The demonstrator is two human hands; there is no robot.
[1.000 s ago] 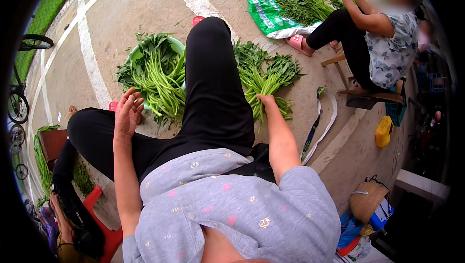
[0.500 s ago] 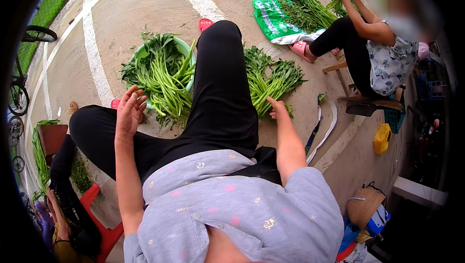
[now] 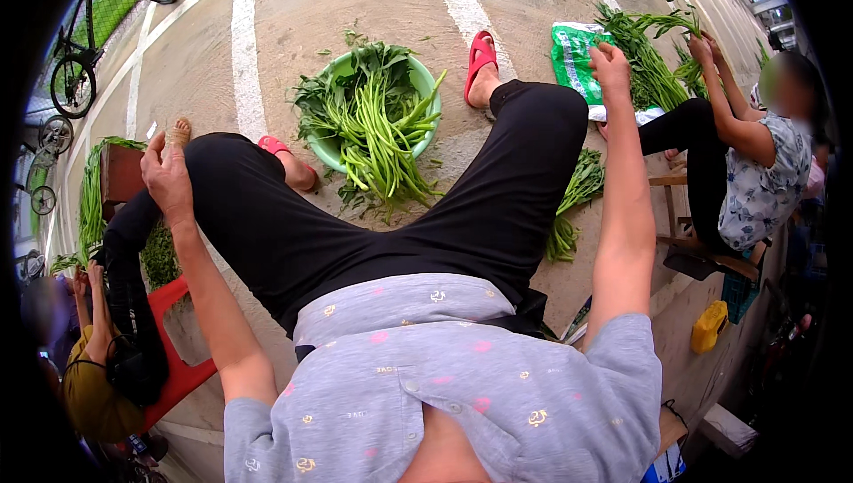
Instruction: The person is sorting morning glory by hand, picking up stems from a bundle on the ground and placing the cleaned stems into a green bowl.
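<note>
My left hand is raised above my left knee, with its fingers loosely bent and apart and nothing seen in them. My right hand is lifted beyond my right knee, fingers curled in, and I see nothing held. Between my feet stands a light green basin, heaped with long-stemmed leafy greens whose stems hang over its near rim. More leafy stems lie on the ground beside my right leg, partly hidden by my knee and forearm.
At the right, a seated person holds up greens over a pile of stems on a green and white sack. A red stool and another person are at the left. A yellow container stands at the right.
Both hands have moved outward, the right up and away from the stems on the ground. My knees are spread wider, and the view has shifted so the basin sits farther right.
</note>
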